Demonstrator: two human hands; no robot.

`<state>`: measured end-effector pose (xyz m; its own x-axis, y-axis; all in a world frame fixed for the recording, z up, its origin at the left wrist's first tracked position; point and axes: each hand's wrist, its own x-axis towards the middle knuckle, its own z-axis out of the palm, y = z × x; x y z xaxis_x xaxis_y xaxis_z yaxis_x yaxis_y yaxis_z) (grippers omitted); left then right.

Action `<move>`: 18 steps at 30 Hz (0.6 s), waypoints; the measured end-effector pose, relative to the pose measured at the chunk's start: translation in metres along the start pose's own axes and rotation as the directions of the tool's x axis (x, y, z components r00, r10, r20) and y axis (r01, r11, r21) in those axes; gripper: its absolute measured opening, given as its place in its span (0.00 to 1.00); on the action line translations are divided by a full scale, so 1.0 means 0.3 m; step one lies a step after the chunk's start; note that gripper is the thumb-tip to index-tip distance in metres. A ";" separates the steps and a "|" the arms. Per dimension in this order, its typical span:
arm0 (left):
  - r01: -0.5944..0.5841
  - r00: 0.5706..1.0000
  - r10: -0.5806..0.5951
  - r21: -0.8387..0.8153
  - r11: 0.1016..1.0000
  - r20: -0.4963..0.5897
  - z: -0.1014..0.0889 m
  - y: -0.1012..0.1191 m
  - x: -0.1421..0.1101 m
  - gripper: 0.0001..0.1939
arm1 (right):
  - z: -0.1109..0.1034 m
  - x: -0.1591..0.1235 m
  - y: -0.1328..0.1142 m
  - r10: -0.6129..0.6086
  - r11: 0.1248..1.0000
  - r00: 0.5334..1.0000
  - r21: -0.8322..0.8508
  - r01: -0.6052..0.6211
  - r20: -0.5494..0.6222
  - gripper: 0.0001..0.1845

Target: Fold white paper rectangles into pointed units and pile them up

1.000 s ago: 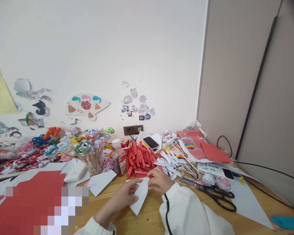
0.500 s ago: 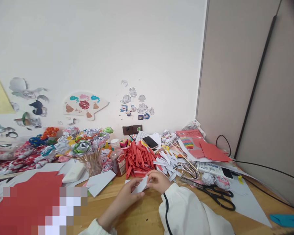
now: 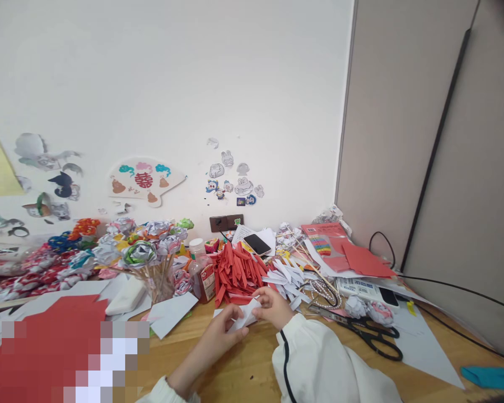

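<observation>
A wooden desk runs beneath a pale wall, meeting a grey panel at right. Two hands share one folded white paper near the desk's middle: left hand pinches its left side, right hand its right, fingertips drawn close; the creases are hard to make out. Just beyond lie one heap of red strips, one of white strips and one bottle. One pair of scissors sits right of the right sleeve. Wood shows between the forearms, bordered left by red sheets.
</observation>
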<state>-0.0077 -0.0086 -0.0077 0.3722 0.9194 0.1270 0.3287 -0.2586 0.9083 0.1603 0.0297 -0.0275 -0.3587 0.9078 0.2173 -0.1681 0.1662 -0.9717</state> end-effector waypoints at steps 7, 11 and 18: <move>-0.031 0.999 0.023 0.330 0.943 0.026 0.002 0.038 -0.022 0.05 | 0.004 -0.009 -0.017 -0.092 0.986 0.996 -0.137 0.094 0.022 0.18; -0.058 0.998 0.052 0.398 0.915 0.024 0.010 0.055 -0.028 0.05 | 0.006 -0.015 -0.027 -0.120 0.971 0.991 -0.204 0.128 0.052 0.18; -0.121 0.991 0.131 0.391 0.912 0.001 -0.011 0.069 -0.024 0.09 | -0.021 -0.015 -0.040 -0.196 0.885 0.952 -0.377 0.274 0.233 0.09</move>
<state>-0.0065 -0.0197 0.0113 0.4130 0.8773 0.2444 0.5943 -0.4630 0.6576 0.1696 0.0262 -0.0174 -0.5227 0.7423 0.4193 0.0989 0.5413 -0.8350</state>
